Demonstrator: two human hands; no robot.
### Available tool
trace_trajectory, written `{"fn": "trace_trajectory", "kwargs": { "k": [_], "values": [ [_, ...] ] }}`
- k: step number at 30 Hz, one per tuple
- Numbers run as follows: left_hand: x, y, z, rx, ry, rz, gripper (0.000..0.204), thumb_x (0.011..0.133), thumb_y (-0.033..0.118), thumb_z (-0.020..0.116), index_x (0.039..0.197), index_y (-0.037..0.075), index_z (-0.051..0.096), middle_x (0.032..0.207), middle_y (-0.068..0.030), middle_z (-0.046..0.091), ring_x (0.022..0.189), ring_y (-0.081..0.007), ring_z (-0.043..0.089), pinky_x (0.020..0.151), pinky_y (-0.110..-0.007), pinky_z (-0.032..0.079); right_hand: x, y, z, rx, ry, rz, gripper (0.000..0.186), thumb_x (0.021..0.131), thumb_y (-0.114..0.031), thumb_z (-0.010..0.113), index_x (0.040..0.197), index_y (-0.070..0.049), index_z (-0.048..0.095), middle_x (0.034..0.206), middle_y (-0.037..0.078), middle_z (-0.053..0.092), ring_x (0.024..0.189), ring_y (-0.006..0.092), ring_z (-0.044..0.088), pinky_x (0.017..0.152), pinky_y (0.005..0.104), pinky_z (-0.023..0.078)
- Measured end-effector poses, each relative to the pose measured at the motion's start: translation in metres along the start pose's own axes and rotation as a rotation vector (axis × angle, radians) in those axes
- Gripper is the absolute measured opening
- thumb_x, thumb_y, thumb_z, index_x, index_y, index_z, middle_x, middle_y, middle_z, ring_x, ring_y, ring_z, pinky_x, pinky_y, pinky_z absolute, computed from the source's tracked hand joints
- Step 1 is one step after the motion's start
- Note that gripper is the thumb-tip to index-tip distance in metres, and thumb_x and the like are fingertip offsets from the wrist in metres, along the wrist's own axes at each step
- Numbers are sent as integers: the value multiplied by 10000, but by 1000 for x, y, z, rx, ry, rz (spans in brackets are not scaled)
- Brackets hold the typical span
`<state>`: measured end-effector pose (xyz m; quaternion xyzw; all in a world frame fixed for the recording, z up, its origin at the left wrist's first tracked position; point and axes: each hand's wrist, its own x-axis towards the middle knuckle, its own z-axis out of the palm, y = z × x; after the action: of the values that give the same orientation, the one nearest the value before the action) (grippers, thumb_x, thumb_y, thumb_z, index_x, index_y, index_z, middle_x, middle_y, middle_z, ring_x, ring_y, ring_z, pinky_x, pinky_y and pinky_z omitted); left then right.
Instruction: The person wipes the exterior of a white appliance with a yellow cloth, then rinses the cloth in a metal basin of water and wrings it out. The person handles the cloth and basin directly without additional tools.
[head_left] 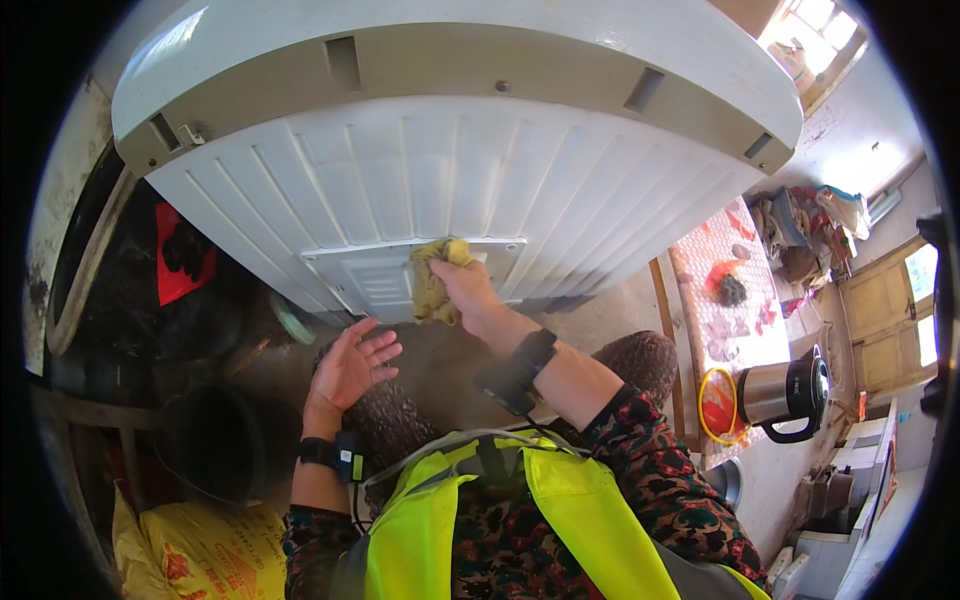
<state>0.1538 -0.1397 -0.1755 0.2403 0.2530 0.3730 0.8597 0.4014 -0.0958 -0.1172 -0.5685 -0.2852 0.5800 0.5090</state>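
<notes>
- Ribbed white appliance (460, 170): directly ahead of the fingers of the right hand (472, 292) and the left hand (348, 375).
- Bench (697, 262) with a patterned cover: well to the right of the right fingers.
- Panel (378, 284) set into the appliance: just beyond the right fingers.
- Kettle (765, 392), steel and black: right of the right fingers, at the bench's near end.
- Left fingers: spread, slightly curled, holding nothing, near the panel's lower edge.
- Yellow cloth (428, 290): bunched in the closed right fingers, against the panel.
</notes>
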Motion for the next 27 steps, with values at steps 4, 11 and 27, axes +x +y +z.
{"fn": "trace_trajectory", "kwargs": {
  "k": [4,11,27],
  "values": [
    [-9,2,9,77,127,7,539,1017,451,406,1422,96,403,1326,-206,557,1192,-358,569,890,-496,536,-14,-13,-57,64,129,24,243,913,-195,606,1099,-40,624,958,75,646,789,212,651,562,373,549],
    [-26,20,20,75,-33,17,620,976,480,481,1444,87,372,1322,-215,544,1209,-372,545,887,-500,527,5,20,-63,-21,262,-118,222,896,-148,621,1043,13,660,908,72,680,809,161,619,730,321,505],
    [1,22,21,-32,-150,-47,617,980,442,494,1463,88,342,1361,-239,514,1222,-378,542,915,-521,514,5,4,-103,114,0,274,282,957,-198,564,1195,-48,581,1081,110,660,888,243,673,745,433,578]
  ]
}}
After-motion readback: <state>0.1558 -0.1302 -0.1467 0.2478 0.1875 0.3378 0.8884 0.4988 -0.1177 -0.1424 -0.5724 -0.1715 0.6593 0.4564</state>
